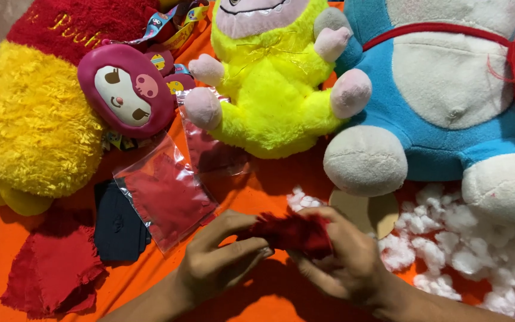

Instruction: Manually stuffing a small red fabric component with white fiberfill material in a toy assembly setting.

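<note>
Head view: orange cloth [269, 191] covers whole surface, room beyond unseen. Yellow plush [269, 83], blue-white plush [442, 95], big yellow-red plush [31, 119] crowd far side. Clear bag of red fabric [165, 200] near left hand [219, 262]. White stuffing [466, 250] scattered right, just beside right hand [341, 262]. Both hands pinching red fabric piece [293, 232], fingers closed on it, low centre, above cloth.
</note>
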